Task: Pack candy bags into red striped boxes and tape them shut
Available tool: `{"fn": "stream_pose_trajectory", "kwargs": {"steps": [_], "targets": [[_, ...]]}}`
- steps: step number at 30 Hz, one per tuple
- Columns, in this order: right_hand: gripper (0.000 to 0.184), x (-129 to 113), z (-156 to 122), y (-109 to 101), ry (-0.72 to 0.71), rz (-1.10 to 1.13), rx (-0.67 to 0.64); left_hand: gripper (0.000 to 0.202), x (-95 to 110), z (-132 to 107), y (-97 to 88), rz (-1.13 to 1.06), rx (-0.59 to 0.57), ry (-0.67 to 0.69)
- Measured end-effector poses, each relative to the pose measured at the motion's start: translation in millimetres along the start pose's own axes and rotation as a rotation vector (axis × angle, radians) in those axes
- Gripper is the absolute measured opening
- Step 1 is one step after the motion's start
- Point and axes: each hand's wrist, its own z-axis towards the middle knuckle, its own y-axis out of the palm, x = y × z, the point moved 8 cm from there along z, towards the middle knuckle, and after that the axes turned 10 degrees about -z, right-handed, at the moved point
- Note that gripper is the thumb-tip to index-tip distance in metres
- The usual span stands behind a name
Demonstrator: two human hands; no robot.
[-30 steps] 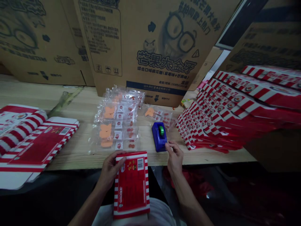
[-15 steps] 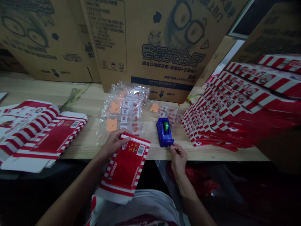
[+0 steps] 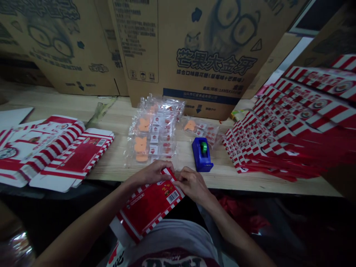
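A red box with white stripes (image 3: 150, 205) lies tilted over my lap at the table's front edge. My left hand (image 3: 151, 173) grips its top end, fingers curled over the edge. My right hand (image 3: 191, 184) has come against the same top corner, fingers bent and pressed to the box. A blue tape dispenser (image 3: 202, 154) with a green roll stands on the wooden table (image 3: 116, 115) just beyond my right hand. Clear packets with orange pieces (image 3: 152, 135) lie in a pile behind my left hand.
Flat red-and-white striped cartons (image 3: 55, 152) lie at the left. A long slanted stack of the same cartons (image 3: 283, 133) fills the right. Large printed cardboard boxes (image 3: 200, 52) stand along the back. A smaller clear packet (image 3: 204, 129) lies behind the dispenser.
My right hand left the tape dispenser and moved left onto the box's top corner. My left hand tilted the box further and brought it lower toward my lap.
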Motion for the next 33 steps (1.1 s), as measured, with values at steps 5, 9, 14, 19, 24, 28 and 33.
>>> {"fn": "stream_pose_trajectory", "kwargs": {"steps": [5,9,14,19,24,28,33], "targets": [[0.022,13.6,-4.3,13.8,0.152,0.136,-0.074,0.015,3.5,-12.8,-0.5,0.000,-0.039,-0.015],[0.047,12.1,-11.7,38.1,0.253,0.661,-0.367,0.017,21.1,-20.6,11.9,-0.131,-0.151,-0.001],[0.060,-14.3,-22.9,66.8,0.314,1.225,-0.712,0.017,40.9,-30.5,8.6,-0.197,-0.137,0.024],[0.063,6.0,4.8,36.9,0.377,1.379,-0.229,0.030,10.3,-70.2,-79.1,-0.499,0.803,-0.051],[0.053,1.5,18.4,21.4,0.268,1.134,-0.243,0.051,-30.0,-126.2,-93.8,-0.715,1.385,-0.087],[0.033,14.2,45.0,13.4,0.302,0.981,-0.180,0.082,-23.7,-139.1,-99.9,-0.071,1.253,-0.150],[0.027,7.8,90.1,9.7,0.188,0.803,-0.369,0.121,6.1,-93.6,-52.8,0.889,0.510,-0.017]]}}
